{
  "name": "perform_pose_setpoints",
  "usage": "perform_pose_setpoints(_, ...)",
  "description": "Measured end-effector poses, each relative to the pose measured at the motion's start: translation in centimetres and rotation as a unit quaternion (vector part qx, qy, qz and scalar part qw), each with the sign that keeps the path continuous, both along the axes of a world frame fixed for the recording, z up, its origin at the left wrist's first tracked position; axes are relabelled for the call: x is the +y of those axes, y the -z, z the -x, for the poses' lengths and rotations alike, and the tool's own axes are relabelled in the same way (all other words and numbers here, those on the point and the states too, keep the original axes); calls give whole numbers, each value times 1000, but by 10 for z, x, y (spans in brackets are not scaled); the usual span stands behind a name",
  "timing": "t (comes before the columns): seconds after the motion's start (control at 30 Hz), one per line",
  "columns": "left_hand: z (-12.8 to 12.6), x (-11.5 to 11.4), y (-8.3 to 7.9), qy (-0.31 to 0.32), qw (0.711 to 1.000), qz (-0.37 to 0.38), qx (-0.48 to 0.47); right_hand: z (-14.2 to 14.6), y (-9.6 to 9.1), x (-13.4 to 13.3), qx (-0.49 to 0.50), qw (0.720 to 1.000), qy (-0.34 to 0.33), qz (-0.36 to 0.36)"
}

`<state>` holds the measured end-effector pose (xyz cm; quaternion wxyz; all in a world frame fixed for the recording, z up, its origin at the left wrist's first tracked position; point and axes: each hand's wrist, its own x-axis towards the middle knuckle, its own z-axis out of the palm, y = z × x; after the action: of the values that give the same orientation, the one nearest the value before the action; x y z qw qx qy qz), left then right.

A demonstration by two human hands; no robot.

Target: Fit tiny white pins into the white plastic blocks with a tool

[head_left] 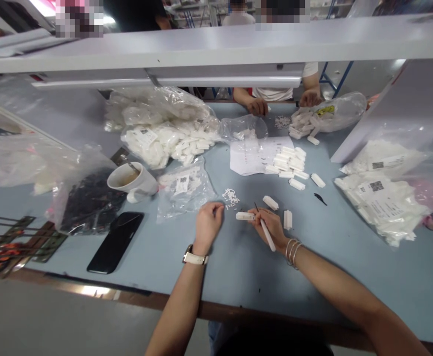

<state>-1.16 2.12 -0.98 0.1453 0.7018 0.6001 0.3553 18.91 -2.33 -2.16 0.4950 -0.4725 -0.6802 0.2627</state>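
My left hand (208, 223) is curled, fingertips pinched together near a small heap of tiny white bits (231, 197); what it pinches is too small to name. My right hand (270, 225) grips a thin white-handled tool (264, 229) with a dark tip and touches a small white plastic block (244, 216) lying on the blue table (238, 267). Two more white blocks (270, 202) (287, 219) lie just beyond the right hand. A watch is on my left wrist, bangles on my right.
A row of white blocks (289, 165) lies on a paper sheet (249, 155). Bags of white parts (164, 131) (383, 202) flank the space. A cup (131, 180), a black phone (115, 241) and a dark-filled bag (88, 200) sit left. Another person's hands (257, 105) work opposite.
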Motion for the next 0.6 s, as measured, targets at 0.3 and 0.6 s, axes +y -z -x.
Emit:
perform_pose_setpoints(0.3,-2,1,15,63,992,-43,100,0,-6,0,-8,1000,-7,-5)
perform_pose_setpoints(0.6,-12,-2,4,53,995,-68,59,1,-7,0,-17,1000,-1,4)
